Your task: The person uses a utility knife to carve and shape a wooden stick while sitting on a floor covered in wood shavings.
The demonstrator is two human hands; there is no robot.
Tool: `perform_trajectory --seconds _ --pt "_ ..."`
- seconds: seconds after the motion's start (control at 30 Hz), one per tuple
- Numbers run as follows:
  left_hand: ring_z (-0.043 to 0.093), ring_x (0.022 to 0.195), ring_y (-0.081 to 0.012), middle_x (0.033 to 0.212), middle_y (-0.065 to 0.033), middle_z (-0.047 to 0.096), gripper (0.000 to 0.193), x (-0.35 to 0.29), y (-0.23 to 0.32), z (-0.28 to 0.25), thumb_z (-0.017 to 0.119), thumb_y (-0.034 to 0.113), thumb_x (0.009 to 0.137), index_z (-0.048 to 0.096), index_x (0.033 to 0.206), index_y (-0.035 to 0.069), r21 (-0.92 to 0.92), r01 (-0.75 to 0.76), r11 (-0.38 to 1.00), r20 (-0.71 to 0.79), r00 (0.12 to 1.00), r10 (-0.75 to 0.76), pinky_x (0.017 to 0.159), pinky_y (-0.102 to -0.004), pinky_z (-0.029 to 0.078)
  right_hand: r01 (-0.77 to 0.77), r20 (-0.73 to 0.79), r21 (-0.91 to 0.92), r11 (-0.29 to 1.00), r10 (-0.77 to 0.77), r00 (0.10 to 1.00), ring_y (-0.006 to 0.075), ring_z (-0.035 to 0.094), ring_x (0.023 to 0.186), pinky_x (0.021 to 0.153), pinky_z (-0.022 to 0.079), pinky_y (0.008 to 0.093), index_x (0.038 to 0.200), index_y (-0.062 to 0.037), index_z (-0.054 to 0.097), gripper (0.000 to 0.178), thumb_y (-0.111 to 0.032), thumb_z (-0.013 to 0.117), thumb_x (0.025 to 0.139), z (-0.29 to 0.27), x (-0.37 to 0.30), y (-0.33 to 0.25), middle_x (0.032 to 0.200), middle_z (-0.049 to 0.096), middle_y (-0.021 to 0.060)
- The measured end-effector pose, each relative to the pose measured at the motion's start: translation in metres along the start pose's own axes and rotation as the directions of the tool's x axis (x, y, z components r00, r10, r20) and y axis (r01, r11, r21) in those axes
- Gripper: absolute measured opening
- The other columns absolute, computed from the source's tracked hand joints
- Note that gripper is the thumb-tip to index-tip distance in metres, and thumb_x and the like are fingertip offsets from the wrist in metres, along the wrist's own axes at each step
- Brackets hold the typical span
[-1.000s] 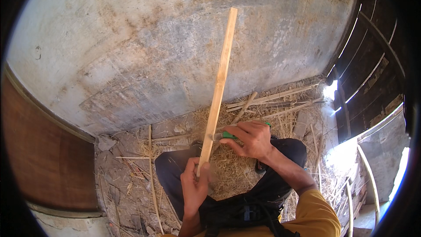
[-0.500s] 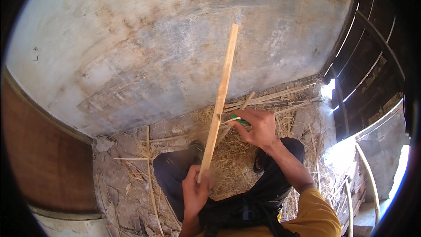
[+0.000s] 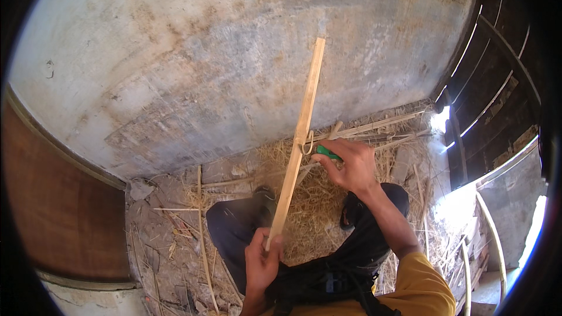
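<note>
Left hand [image 3: 261, 261] closed on bamboo strip [image 3: 294, 157], right hand [image 3: 353, 167] on green-handled knife [image 3: 328, 153].
One shaving [image 3: 306, 148] is raised, seemingly not severed.

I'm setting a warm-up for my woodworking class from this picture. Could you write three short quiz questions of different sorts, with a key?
1. Multiple choice: where does the left hand grip the pale wooden strip?
a) At the end farthest from the body
b) At its middle
c) At the end nearest the body

2. True or false: the right hand holds a green-handled tool.

3. Fill the gap: beside the pale wooden strip, close to the green-handled tool, shows a thin, curled ____ of wood.

Key: 1 c; 2 true; 3 shaving.
</note>
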State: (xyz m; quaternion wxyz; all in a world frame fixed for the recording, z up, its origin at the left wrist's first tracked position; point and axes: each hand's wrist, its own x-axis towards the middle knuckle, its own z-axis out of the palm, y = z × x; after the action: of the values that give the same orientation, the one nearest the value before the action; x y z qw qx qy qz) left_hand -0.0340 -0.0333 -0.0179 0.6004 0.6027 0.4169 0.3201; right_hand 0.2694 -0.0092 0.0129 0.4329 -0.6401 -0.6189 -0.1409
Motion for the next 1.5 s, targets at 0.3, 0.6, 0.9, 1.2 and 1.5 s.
perform_trajectory --seconds 0.3,0.6,0.9,1.2,1.5 --pt "0.052 0.063 -0.0027 0.071 0.0015 0.062 0.005 0.004 0.006 -0.002 0.062 0.005 0.107 0.064 0.108 0.000 -0.084 0.043 0.996 0.030 0.999 -0.040 0.056 -0.0222 0.040 -0.139 0.153 0.200 0.970 0.110 0.982 0.0318 0.078 0.078 0.070 0.060 0.0388 0.103 -0.0066 0.080 0.030 -0.031 0.087 0.087 -0.006 0.002 0.011 0.094 0.080 0.0110" --pt "0.058 0.064 -0.0034 0.072 -0.0009 0.066 0.010 0.014 0.006 0.004 0.064 0.010 0.107 0.064 0.110 0.000 0.137 -0.088 0.987 -0.091 0.991 0.101 0.057 -0.0225 0.044 -0.199 0.255 0.215 0.956 0.142 0.957 0.0287 0.071 0.069 0.066 0.056 0.0365 0.101 -0.0042 0.079 0.026 -0.020 0.089 0.083 -0.007 -0.006 0.017 0.083 0.075 0.0117" --pt "0.057 0.066 -0.0027 0.072 -0.0001 0.065 0.014 0.019 0.001 0.012 0.065 0.015 0.108 0.064 0.108 0.001 0.201 -0.103 0.974 -0.081 0.989 0.122 0.057 -0.0222 0.043 -0.014 0.025 0.309 0.951 0.007 1.000 0.0183 0.072 0.069 0.059 0.056 0.0295 0.104 -0.0135 0.082 0.027 -0.006 0.090 0.078 -0.006 -0.003 -0.004 0.081 0.071 0.0037" --pt "0.056 0.065 -0.0025 0.071 -0.0004 0.065 0.013 0.020 0.000 0.017 0.066 0.014 0.107 0.065 0.108 0.001 0.260 -0.108 0.960 -0.066 0.989 0.129 0.056 -0.0223 0.042 0.083 -0.106 0.194 0.977 -0.063 0.992 0.0200 0.071 0.069 0.060 0.059 0.0337 0.111 -0.0139 0.081 0.036 -0.005 0.089 0.077 0.010 -0.011 -0.001 0.100 0.072 0.0034" --pt "0.056 0.063 -0.0035 0.070 -0.0010 0.065 0.011 0.017 0.005 0.020 0.067 0.012 0.106 0.065 0.108 0.002 0.300 -0.109 0.948 -0.052 0.990 0.131 0.056 -0.0242 0.042 -0.189 -0.024 0.171 0.967 0.196 0.980 0.0243 0.072 0.082 0.070 0.058 0.0345 0.111 -0.0099 0.082 0.033 -0.008 0.090 0.079 0.002 -0.005 -0.004 0.101 0.072 0.0093"
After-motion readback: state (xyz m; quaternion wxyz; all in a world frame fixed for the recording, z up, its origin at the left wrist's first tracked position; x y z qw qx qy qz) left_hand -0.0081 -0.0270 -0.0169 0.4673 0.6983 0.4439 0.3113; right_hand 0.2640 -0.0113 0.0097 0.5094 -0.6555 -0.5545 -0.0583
